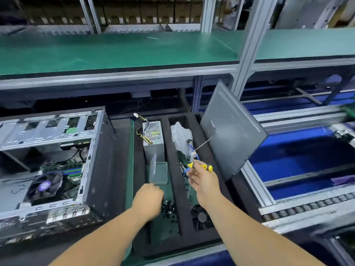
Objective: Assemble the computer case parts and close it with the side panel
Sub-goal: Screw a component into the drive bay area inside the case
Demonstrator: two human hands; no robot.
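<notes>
A: Where is the case?

B: I log the open computer case (50,169) on its side at the bench's left end, fan and board exposed. The side panel (230,131) leans tilted at the foam tray's (240,191) right edge.

A: And the hands?

B: My right hand (201,179) grips the yellow screwdriver (199,167) above the tray. My left hand (148,200) reaches, knuckles up, at the black screws (169,206); whether it pinches any, I cannot tell.

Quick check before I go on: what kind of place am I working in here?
Most likely a computer assembly line in a factory. An open computer case lies on the bench, a foam parts tray holds a power supply and screws, and a roller conveyor runs alongside.
</notes>
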